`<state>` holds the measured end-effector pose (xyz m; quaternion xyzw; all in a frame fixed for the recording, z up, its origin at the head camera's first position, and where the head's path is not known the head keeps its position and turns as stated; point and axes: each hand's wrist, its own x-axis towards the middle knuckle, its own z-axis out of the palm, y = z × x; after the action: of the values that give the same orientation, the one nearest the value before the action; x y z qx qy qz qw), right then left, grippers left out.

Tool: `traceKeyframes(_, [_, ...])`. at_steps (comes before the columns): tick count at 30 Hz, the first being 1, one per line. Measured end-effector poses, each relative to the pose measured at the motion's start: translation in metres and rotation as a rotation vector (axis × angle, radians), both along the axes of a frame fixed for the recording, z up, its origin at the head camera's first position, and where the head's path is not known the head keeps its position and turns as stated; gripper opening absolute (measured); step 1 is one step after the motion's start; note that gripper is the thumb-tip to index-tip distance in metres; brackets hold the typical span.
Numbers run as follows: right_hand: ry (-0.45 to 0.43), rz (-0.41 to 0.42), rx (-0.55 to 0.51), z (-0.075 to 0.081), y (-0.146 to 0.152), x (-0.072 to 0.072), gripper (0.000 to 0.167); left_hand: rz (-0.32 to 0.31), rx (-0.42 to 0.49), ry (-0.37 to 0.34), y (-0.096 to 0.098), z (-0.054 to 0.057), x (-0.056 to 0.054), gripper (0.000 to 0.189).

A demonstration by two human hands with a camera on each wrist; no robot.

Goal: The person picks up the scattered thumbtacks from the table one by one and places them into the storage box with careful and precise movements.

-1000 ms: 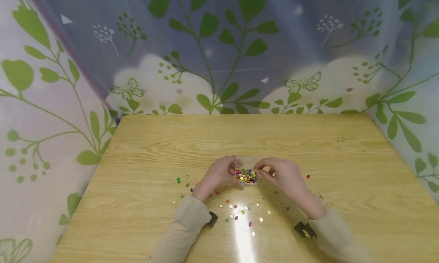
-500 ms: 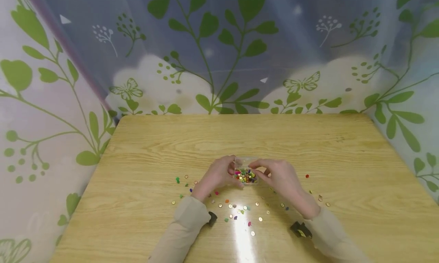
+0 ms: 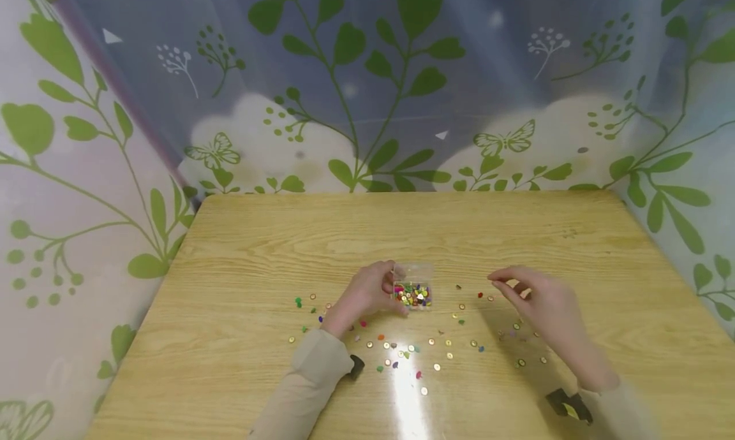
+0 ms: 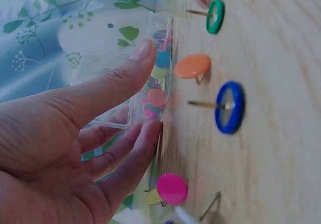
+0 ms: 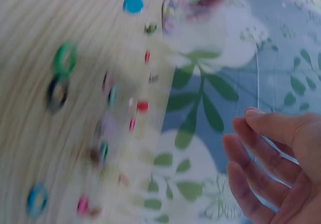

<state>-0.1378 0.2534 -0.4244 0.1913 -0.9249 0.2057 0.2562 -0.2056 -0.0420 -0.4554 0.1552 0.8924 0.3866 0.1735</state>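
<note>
A small clear plastic box (image 3: 412,272) with its lid raised stands near the middle of the table, partly filled with colourful thumbtacks (image 3: 410,295). My left hand (image 3: 365,292) holds it from the left side; the left wrist view shows the thumb on one side and curled fingers on the other. To the right, my right hand (image 3: 545,303) hovers above scattered thumbtacks, near a red one (image 3: 480,294). Its thumb and index fingertips come close together, and nothing shows between them in the right wrist view. The other fingers are loosely bent.
Loose thumbtacks lie on the wooden table (image 3: 321,229) around both hands, some with pins pointing up or sideways, such as a blue thumbtack (image 4: 230,107) and an orange thumbtack (image 4: 192,66). A leaf-patterned curtain (image 3: 396,76) hangs behind the table.
My right hand has left the box and moved right, over the loose thumbtacks, uncovering several beside the box. The left hand and the box have stayed in place.
</note>
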Motion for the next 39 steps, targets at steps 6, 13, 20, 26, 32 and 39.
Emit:
traceKeyframes(6, [0.002, -0.076, 0.012, 0.004, 0.031, 0.018, 0.025, 0.008, 0.009, -0.009, -0.001, 0.0, -0.001, 0.066])
traceKeyframes(13, [-0.241, -0.123, 0.132, 0.002, 0.063, 0.033, 0.017, 0.011, 0.009, -0.01, -0.001, 0.001, -0.001, 0.066])
traceKeyframes(20, [-0.572, -0.112, 0.192, -0.008, 0.081, 0.04, 0.016, 0.01, 0.006, -0.004, -0.001, 0.0, -0.001, 0.066])
traceKeyframes(26, [-0.634, -0.121, 0.171, -0.016, 0.083, 0.037, 0.011, 0.013, 0.008, -0.005, 0.0, 0.001, -0.001, 0.067])
traceKeyframes(32, [-0.641, -0.14, 0.156, -0.019, 0.084, 0.036, 0.009, 0.016, 0.012, -0.016, 0.0, 0.001, -0.001, 0.068])
traceKeyframes(39, [-0.575, -0.129, 0.138, -0.016, 0.072, 0.03, 0.009, 0.02, 0.008, -0.012, 0.001, 0.001, -0.001, 0.067])
